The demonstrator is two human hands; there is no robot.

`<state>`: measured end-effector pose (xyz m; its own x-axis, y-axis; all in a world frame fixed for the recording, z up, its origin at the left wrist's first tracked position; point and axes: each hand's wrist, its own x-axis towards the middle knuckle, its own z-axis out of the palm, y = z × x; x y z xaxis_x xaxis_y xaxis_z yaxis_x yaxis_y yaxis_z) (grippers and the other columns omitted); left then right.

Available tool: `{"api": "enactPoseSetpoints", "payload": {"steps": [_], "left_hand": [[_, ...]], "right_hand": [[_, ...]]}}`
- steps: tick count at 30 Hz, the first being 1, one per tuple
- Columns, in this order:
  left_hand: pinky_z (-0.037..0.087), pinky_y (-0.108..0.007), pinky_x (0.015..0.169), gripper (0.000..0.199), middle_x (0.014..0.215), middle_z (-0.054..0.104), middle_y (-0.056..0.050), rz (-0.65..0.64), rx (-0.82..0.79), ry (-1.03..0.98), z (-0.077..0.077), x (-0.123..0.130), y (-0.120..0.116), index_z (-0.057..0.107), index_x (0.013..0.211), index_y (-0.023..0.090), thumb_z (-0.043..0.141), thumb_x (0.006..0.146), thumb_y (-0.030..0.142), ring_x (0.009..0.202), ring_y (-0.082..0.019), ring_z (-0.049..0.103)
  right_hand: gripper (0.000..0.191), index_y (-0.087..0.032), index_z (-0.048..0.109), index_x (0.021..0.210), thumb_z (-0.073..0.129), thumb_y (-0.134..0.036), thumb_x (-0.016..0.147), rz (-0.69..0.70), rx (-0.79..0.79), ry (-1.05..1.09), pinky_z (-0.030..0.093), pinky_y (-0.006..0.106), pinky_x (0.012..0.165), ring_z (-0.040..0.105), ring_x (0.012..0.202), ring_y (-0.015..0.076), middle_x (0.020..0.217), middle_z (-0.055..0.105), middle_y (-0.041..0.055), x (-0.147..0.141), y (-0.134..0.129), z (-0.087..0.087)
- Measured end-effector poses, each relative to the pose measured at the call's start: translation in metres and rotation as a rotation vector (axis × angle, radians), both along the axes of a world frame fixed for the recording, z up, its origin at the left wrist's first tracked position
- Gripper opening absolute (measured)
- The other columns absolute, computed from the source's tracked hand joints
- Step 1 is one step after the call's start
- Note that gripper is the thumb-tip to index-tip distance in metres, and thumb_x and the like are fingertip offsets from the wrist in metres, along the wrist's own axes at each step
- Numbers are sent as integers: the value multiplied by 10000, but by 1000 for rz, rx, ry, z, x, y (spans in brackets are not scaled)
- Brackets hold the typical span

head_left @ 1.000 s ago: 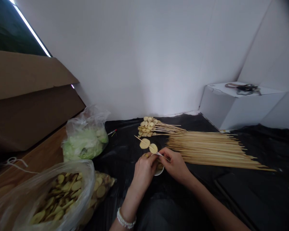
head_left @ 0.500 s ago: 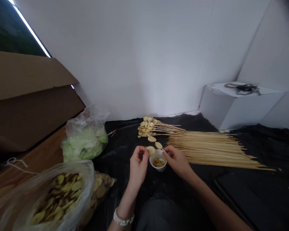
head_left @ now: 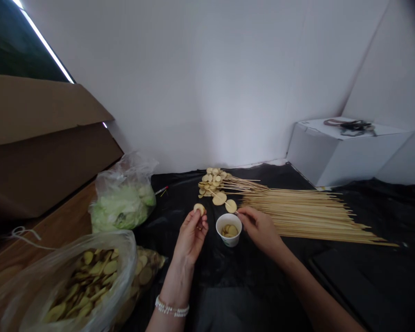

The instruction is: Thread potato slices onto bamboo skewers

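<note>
Between thumb and fingers, my left hand (head_left: 192,233) pinches a round potato slice (head_left: 199,210). My right hand (head_left: 261,228) grips the near end of a thin wooden skewer (head_left: 210,190), which points up and to the left. Two potato slices (head_left: 219,198) are threaded on that skewer, a little apart from each other. A white paper cup (head_left: 229,240) with several slices inside stands between my hands. Behind the held skewer lies a pile of skewered potato slices (head_left: 212,177), their sticks pointing right.
Bare skewers (head_left: 307,214) lie spread on the black sheet (head_left: 224,299) at right. To the left are an open bag of potato slices (head_left: 126,258) and a bag of green leaves (head_left: 119,207). A cardboard box (head_left: 48,170) stands behind them; a white box (head_left: 349,157) is at back right.
My left hand has drawn back left, away from the cup, turning the potato slice in its fingers. My right hand has shifted slightly right, and the skewer's slices now face me more.
</note>
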<state>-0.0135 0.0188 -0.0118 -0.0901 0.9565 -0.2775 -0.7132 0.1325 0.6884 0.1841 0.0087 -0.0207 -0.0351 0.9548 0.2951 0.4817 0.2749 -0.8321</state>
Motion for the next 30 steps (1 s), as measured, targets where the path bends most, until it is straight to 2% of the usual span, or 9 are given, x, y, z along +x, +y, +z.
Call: {"api": "enactPoseSetpoints", "payload": {"steps": [5,12,30], "left_hand": [[491,-159,536,65,727,643,-8,20,-30,-124,2,-9,5,651,841,158,607,814,118,604,-71,600],[535,-204,621,92,910,707,-53,113,-84,-105,5,-18,9,660,858,153,571,849,132,760,-115,670],[556,-203,630,101,904,718,-78,157,-56,-131,8,-17,9,653,867,132,555,855,111,813,-141,684]], "right_hand": [[223,-213,713,902,516,-297,840,127,5,29,449,261,646,621,680,161,786,710,22,4,-3,9],[219,-241,733,875,517,-253,842,226,60,-43,481,280,734,656,807,180,868,729,26,2,-8,10],[234,-252,731,844,497,-230,855,238,78,-118,465,293,758,649,795,181,858,726,21,-4,-8,5]]}}
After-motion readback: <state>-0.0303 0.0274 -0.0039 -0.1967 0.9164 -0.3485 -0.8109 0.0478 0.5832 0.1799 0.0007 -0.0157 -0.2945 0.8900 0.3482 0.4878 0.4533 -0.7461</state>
